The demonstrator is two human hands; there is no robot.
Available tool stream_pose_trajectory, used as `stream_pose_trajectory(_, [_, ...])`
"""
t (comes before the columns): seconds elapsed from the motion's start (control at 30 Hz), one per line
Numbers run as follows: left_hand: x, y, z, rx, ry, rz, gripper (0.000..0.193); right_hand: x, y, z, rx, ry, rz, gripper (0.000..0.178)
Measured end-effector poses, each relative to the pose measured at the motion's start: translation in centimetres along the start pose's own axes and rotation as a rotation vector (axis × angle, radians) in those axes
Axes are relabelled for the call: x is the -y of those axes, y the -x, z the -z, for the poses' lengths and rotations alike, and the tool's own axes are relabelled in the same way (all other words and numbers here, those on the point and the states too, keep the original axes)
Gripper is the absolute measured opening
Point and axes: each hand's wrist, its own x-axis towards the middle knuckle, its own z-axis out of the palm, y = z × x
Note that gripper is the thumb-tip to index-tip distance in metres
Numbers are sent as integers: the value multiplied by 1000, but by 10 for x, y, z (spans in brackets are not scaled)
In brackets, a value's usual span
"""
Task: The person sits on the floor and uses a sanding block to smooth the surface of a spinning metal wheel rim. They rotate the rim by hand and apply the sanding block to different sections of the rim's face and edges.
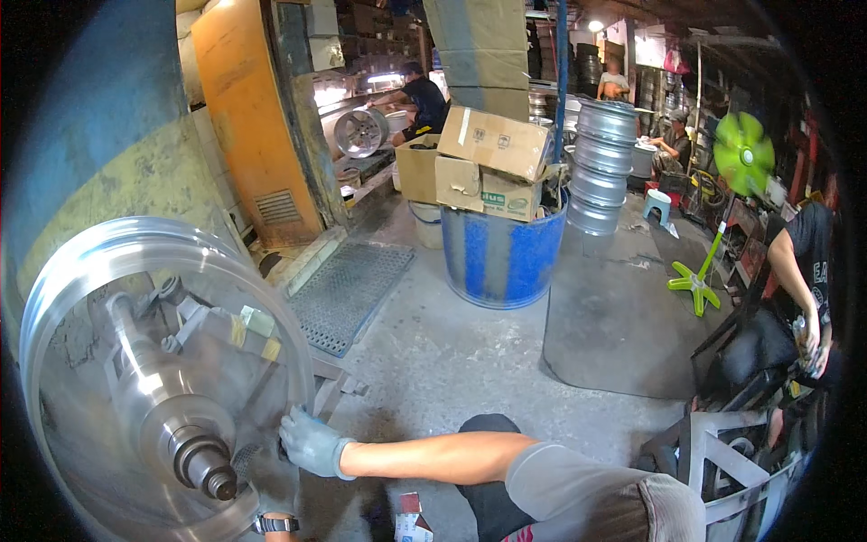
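A silvery car wheel rim (pixel 54 298) fills the left side, mounted on a metal spindle (pixel 203 462). Its spokes are blurred into a see-through disc, as if spinning. My right hand (pixel 312 443), in a grey glove, is at the rim's right edge with its fingers curled in; whatever they hold is hidden. Just below it is my left hand (pixel 271 488), also gloved, with a metal-band watch (pixel 275 524) at the wrist. Its fingers reach into the blurred area of the wheel and cannot be made out.
A blue drum (pixel 497 262) carries cardboard boxes (pixel 492 144). Beside it rises a stack of wheel rims (pixel 601 172). A green fan (pixel 700 285) stands at right, near a seated person (pixel 804 271). Sandpaper pieces (pixel 412 519) lie below; a metal frame (pixel 722 461) is at lower right.
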Motion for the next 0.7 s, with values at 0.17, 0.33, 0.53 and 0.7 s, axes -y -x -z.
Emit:
stream_pose_trajectory(0.17, [7,15,-3,-96,-166,-62,20,4,-5,5,7,-66,12,22])
stream_pose_trajectory(0.33, [-18,31,-27,2,-762,-12,20,-9,11,-8,-191,-191,-11,20])
stream_pose_trajectory(0.53, [-43,-2,10,-126,-72,69,18,-18,4,12,-126,-186,28,19])
stream_pose_trajectory(0.7, [-41,-3,13,-399,-96,-110,25,-20,5,2,-243,-256,57,18])
